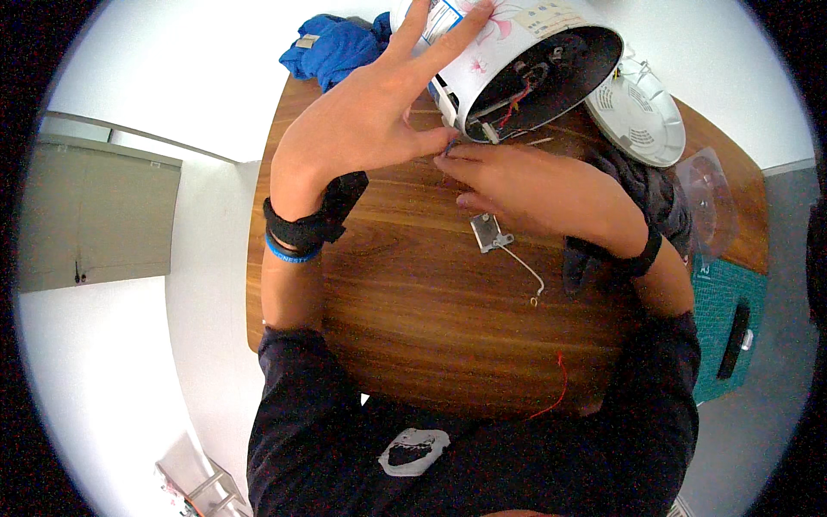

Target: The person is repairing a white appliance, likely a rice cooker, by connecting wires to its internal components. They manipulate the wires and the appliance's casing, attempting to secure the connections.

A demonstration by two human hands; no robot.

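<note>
Red wire point(558, 389), metal bracket point(491, 232), blue cloth point(334, 46).

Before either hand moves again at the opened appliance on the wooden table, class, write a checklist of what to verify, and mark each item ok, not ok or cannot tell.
1. Appliance body lies on its side, open base toward the person, wiring visible: ok.
2. Left hand steadies the body, fingers spread on its shell: ok.
3. Right hand pinches something small at the base rim: cannot tell what.
4. Loose metal bracket with its wire lies on the table, clear of both hands: ok.
5. Red wire sits near the table's near edge: not ok.
6. Appliance unplugged: cannot tell.
</note>
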